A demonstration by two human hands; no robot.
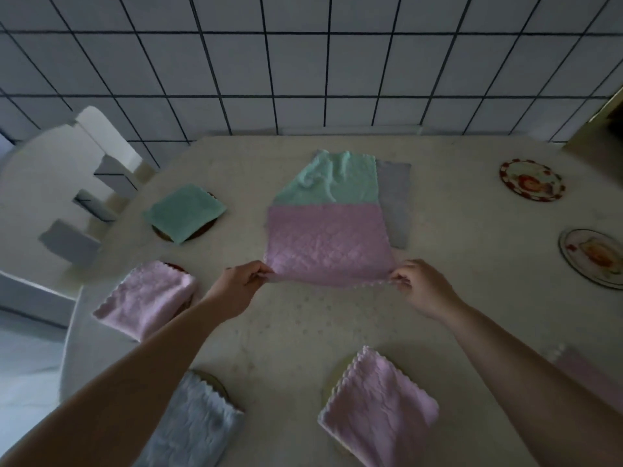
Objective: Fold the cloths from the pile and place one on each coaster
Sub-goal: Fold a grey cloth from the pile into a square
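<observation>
A pink cloth (pixel 328 242) lies spread at the table's middle, over a green cloth (pixel 332 178) and a grey cloth (pixel 396 203) of the pile. My left hand (pixel 236 284) pinches its near left corner and my right hand (pixel 423 284) pinches its near right corner, lifting the near edge slightly. Folded cloths rest on coasters: a green one (pixel 183 212) at the left, a pink one (pixel 146 298) nearer left, a grey one (pixel 192 423) at the bottom left, a pink one (pixel 379 404) at the bottom middle. Two bare round coasters (pixel 531 180) (pixel 595 256) sit at the right.
A white chair (pixel 67 183) stands against the table's left edge. A tiled wall (pixel 303 62) runs behind the cream tablecloth (pixel 303 325). Another pink cloth (pixel 586 375) shows blurred behind my right forearm.
</observation>
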